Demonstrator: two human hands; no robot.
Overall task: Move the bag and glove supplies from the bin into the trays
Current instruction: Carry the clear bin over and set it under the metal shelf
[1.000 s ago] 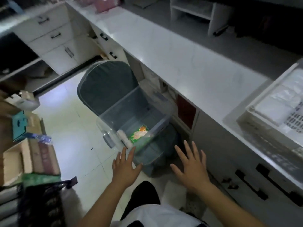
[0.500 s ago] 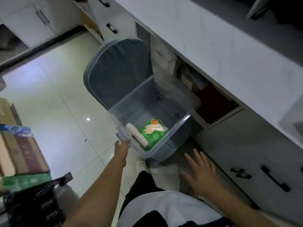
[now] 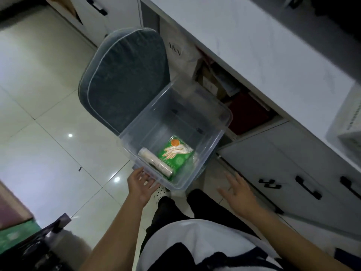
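A clear plastic bin sits on a grey-green cushioned chair. Inside it lie a green glove packet printed with hands and a white roll of bags beside it. My left hand touches the bin's near left corner from below, fingers spread. My right hand hovers open to the right of the bin, apart from it, holding nothing. A white tray shows partly at the right edge on the counter.
A white counter runs along the right, with open shelves of papers and boxes and drawers with black handles below. Glossy floor tiles lie to the left. Boxes and a dark bag stand at the lower left.
The view has swung down and closer to the bin. My left hand stays at the bin's near corner; my right hand has risen a little beside the bin.
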